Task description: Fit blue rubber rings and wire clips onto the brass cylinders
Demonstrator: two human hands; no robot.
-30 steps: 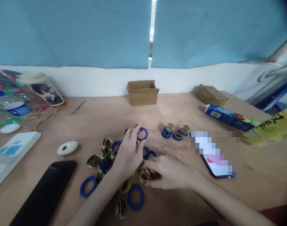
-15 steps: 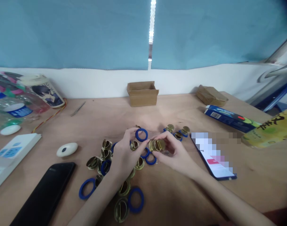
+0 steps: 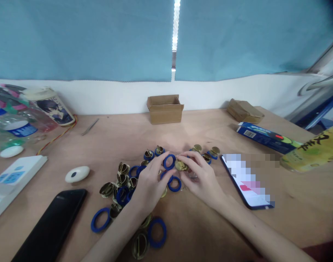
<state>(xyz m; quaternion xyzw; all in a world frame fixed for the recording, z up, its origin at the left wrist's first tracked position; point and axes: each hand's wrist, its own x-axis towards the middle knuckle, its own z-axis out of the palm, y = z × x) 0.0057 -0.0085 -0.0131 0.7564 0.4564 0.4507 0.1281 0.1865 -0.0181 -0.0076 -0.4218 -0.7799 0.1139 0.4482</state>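
Note:
A blue ring [image 3: 169, 162] is pinched upright between the thumb and fingers of my left hand [image 3: 151, 178]. Just to its right, my right hand [image 3: 200, 173] grips a round brass piece [image 3: 180, 165] by its edge. The ring and the piece are very close; whether they touch I cannot tell. Beneath my hands lies a loose blue ring [image 3: 174, 184]. Several brass pieces with a bar across them, such as one at the front [image 3: 140, 244], lie around my left forearm among more blue rings [image 3: 157, 232].
Brass pieces with blue rings under them [image 3: 214, 152] stand beyond my right hand, near a lit phone [image 3: 248, 182]. A dark phone [image 3: 51, 225] and a white oval case [image 3: 77, 174] lie left. An open cardboard box [image 3: 165, 113] is at the back. Bottles [image 3: 21, 127] stand far left.
My hands have come closer together, bringing the blue ring right and down beside the brass piece. The brass piece has turned in my right fingers. More pieces behind my left hand now show.

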